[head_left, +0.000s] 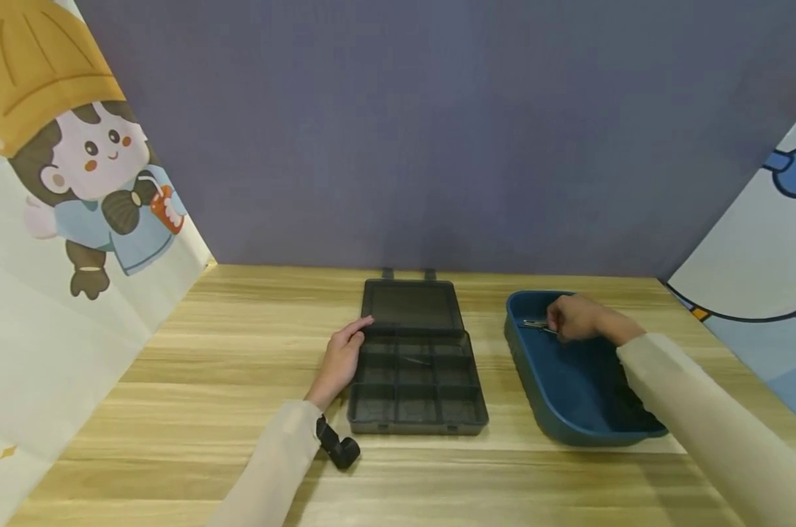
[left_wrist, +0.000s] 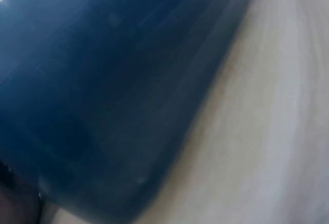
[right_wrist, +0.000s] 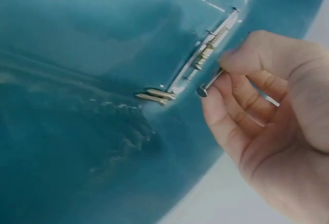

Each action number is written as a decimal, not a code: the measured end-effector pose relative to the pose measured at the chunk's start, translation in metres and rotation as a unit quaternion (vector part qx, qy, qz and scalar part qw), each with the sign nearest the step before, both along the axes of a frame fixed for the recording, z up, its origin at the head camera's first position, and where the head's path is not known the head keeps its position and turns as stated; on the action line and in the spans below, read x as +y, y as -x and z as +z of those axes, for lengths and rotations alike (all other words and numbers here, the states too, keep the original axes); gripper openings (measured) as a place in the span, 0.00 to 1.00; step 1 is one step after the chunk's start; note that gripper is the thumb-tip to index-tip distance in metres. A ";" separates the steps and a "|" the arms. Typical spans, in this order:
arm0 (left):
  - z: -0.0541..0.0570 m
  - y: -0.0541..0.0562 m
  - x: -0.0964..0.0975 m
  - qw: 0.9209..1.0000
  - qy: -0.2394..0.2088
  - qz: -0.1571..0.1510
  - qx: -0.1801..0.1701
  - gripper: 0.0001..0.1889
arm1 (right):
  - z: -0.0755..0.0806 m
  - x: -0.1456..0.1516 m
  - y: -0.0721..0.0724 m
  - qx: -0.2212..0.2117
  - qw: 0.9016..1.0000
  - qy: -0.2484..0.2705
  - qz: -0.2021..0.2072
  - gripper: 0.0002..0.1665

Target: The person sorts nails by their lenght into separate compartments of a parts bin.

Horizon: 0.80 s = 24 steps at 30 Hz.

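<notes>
In the right wrist view, my right hand [right_wrist: 277,106] pinches a silvery nail [right_wrist: 209,84] with a flat round head between thumb and fingertips. It is over the far end of the blue bin [head_left: 549,399]. Several screws and nails [right_wrist: 203,54] lie along the bin's wall, two brassy pointed screws [right_wrist: 157,96] among them. My left hand [head_left: 342,356] lies at the left side of a dark see-through compartment box [head_left: 418,428], fingers extended along its edge. The box's lid [head_left: 411,306] is folded back. A thin sliver-like piece [head_left: 415,360] shows in its middle compartment.
The box and bin stand side by side on a wood-grain table [head_left: 240,410]. A grey-blue panel [head_left: 437,132] rises behind, with printed cartoon panels at both sides. A black wrist camera [head_left: 340,446] sits below the left hand.
</notes>
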<state>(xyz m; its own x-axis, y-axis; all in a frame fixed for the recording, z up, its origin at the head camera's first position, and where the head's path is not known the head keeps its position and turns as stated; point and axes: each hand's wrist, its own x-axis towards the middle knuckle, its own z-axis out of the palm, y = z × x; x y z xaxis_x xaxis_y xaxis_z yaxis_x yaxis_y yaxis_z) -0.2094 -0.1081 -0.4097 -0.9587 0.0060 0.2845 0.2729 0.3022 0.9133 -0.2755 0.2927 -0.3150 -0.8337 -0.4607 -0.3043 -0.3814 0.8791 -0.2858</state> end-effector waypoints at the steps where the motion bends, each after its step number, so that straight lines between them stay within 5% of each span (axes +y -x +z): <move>1: 0.000 0.000 0.000 1.000 -0.001 0.000 -0.001 0.19 | 0.002 0.000 0.000 0.002 1.000 0.004 0.002 0.07; 24: 0.000 -0.003 0.000 1.000 0.001 0.002 -0.003 0.19 | 0.045 -0.028 -0.016 0.038 0.997 0.051 0.042 0.08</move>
